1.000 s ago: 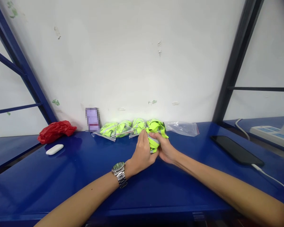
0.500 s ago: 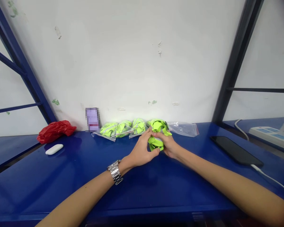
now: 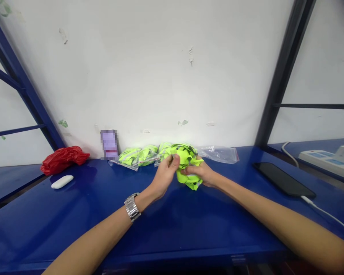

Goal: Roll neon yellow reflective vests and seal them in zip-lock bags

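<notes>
Both hands grip a crumpled neon-yellow cloth (image 3: 190, 179) with grey stripes, held above the blue table (image 3: 172, 229). My left hand (image 3: 164, 173), with a silver watch on its wrist, pinches the cloth's left side with the thumb on top. On the right side, my right hand (image 3: 202, 172) has its thumb across the cloth and its other fingers hidden behind. Against the wall, left of the cloth, are clear bags with similar yellow bundles (image 3: 130, 156), partly covered by my left hand. A flat clear bag (image 3: 220, 154) lies to the right.
At the left are a red plastic bag (image 3: 63, 159), a white oval case (image 3: 62, 181) and a blurred upright panel (image 3: 109, 144). A black phone (image 3: 282, 179) with a white cable and a power strip (image 3: 326, 160) are at the right.
The cloth has spread looser and wider between the hands. My left hand has shifted left, with its thumb now higher on the cloth. The view has shifted slightly.
</notes>
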Available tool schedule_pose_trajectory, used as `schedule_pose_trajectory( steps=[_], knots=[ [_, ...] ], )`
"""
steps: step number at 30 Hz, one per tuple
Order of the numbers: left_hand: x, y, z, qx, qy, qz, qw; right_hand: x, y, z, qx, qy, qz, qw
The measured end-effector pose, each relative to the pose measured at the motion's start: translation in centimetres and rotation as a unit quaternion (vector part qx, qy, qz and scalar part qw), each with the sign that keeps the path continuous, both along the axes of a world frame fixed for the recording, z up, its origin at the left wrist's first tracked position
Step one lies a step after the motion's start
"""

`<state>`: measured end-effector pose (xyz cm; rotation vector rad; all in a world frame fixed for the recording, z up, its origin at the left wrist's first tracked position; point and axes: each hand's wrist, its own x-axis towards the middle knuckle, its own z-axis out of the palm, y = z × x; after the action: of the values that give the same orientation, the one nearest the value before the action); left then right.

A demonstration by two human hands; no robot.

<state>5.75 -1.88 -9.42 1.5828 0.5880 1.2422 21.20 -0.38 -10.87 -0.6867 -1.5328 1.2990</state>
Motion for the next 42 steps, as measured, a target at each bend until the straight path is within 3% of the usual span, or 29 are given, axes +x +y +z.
schedule_pose_trajectory(
  steps=[4, 7, 11, 15, 18, 27, 36, 38, 42],
  knots=[
    [0.0, -0.1, 1.3, -0.057, -0.061, 0.009, 0.997, 0.3, 0.2, 0.4, 0.103, -0.060, -0.016, 0.993],
    [-0.1, 0.2, 0.8, -0.037, -0.057, 0.058, 0.996, 0.3, 0.0, 0.8, 0.159, -0.099, 0.000, 0.982],
    [-0.1, 0.6, -1.1, 0.001, -0.027, 0.137, 0.990, 0.5, -0.3, 0.9, 0.114, -0.090, 0.045, 0.988],
    [-0.1, 0.6, -1.8, 0.043, 0.005, 0.162, 0.986, 0.8, 0.0, 0.7, 0.030, -0.071, 0.111, 0.991],
    [-0.1, 0.7, -1.5, 0.074, 0.034, 0.140, 0.987, 1.1, 0.3, 0.6, -0.028, -0.060, 0.131, 0.989],
    [-0.4, 0.4, -1.6, 0.037, 0.048, 0.054, 0.997, 1.3, -0.2, 1.1, -0.136, -0.053, 0.212, 0.966],
    [-0.8, -0.5, -0.4, -0.042, 0.040, -0.111, 0.992, 1.9, 0.0, 1.1, -0.210, -0.082, 0.237, 0.945],
    [-1.1, -0.1, -0.6, -0.016, 0.062, -0.111, 0.992, 2.0, 0.0, 1.1, -0.222, -0.085, 0.250, 0.939],
    [-1.1, 0.1, -0.9, 0.052, 0.099, -0.055, 0.992, 2.2, 0.4, 0.7, -0.233, -0.091, 0.239, 0.938]
  ],
)
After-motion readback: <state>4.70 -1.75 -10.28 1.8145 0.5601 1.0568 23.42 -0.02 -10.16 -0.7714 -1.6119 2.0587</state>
